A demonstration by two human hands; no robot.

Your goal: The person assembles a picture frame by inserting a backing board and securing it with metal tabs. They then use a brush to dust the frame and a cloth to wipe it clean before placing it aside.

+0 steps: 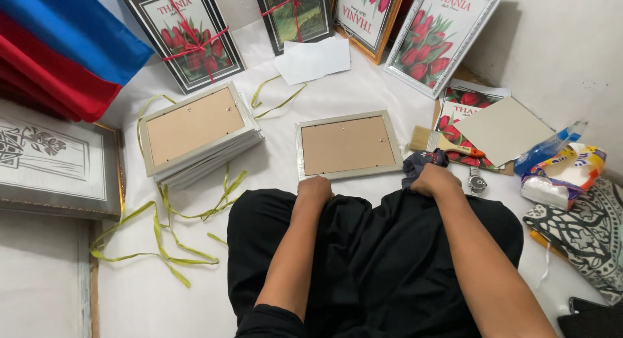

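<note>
Picture frame (348, 145) lies face down on the white sheet (363, 91), brown backing board up, square in front of the seated person's knees; placed this way, the back and its small fixings are within reach. Left hand (315, 188) rests at the frame's near-left corner, fingers curled into a loose fist, holding nothing that I can see. Right hand (433, 180) sits just off the near-right corner, closed on a dark cloth (423, 161) bunched under it. Paintbrush (441, 143) lies just right of the frame, partly on a stack of tulip prints (457, 120) and a grey card (503, 130). Wristwatch (477, 180) lies beside the right hand. Stack of face-down frames (198, 133) sits to the left, among loose yellow-green ribbons (169, 237). Ribbon-tied framed tulip pictures (188, 36) lean along the sheet's far edge.
</note>
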